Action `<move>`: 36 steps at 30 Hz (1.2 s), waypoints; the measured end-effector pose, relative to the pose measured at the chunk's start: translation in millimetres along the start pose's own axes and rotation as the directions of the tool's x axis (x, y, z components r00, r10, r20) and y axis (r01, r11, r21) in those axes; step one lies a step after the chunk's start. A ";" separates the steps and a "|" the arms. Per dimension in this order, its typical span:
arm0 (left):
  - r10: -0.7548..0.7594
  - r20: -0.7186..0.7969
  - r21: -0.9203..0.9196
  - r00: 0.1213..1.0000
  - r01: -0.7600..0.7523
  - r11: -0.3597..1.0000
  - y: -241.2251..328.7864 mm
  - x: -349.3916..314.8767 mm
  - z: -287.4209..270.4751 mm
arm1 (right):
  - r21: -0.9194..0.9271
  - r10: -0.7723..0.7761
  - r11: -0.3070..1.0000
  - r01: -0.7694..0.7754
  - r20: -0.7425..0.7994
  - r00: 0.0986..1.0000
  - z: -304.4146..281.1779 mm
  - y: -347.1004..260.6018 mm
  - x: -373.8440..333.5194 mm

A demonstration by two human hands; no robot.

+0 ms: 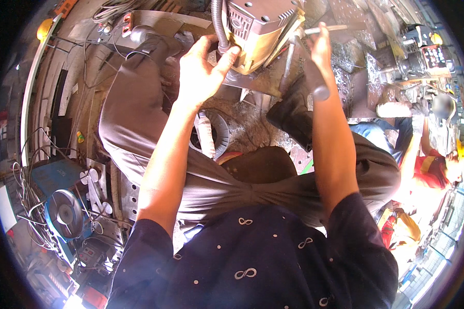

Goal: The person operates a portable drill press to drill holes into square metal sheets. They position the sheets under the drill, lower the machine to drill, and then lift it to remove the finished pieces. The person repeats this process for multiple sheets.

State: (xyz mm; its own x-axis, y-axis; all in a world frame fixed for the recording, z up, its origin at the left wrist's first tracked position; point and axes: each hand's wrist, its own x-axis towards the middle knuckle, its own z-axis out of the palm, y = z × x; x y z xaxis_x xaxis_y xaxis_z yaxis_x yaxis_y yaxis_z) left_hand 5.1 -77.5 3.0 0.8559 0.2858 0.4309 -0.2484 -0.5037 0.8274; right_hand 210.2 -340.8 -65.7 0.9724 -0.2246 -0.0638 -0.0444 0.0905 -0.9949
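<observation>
A boxy machine [260, 44] with a yellowish body and grey vented top stands ahead of me; it looks like a magnetic-base drill. Down its left side runs a grey corrugated hose [219, 23]. My left hand [203, 69] has its thumb and forefinger around the lower end of that hose, against the machine's corner; the other fingers are partly hidden. On the machine's right side, a lever with a dark cylindrical grip [317, 85] points toward me. My right hand [320, 49] is beside this lever with fingers stretched out, close to another pale lever [340, 28].
Between my legs lie a round dark ring [221, 131] and a brown rounded piece [263, 165]. Cables and a blue machine [64, 213] with a round disc are at left. On the right, a person in red [430, 172] works with gloved hands near a metal workpiece [394, 100].
</observation>
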 end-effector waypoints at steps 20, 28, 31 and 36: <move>0.001 0.041 0.056 0.999 -0.003 0.998 -13.7 -1.4 -14.0 | -0.144 -0.925 0.273 0.951 0.233 0.301 22.7 -80.6 -226.1; 0.051 0.025 0.011 0.998 -0.051 0.999 -20.5 -2.3 -12.2 | -0.156 -0.928 0.242 0.958 0.249 0.275 21.5 -78.2 -226.4; -0.027 0.061 0.012 0.998 0.027 1.000 -13.4 -2.9 -14.0 | -0.151 -0.928 0.245 0.958 0.249 0.277 20.6 -76.4 -226.0; 0.011 0.035 0.028 0.999 -0.012 1.000 -14.7 -4.3 -12.2 | -0.154 -0.926 0.246 0.957 0.253 0.279 20.3 -76.7 -227.6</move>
State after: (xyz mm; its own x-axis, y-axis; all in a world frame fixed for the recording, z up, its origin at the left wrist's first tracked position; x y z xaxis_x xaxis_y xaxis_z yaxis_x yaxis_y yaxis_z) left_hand -0.5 -61.3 -6.6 0.8685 0.2520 0.4269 -0.2454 -0.5296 0.8120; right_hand -3.0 -277.0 26.7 0.3705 0.0986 0.9236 0.8843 -0.3417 -0.3183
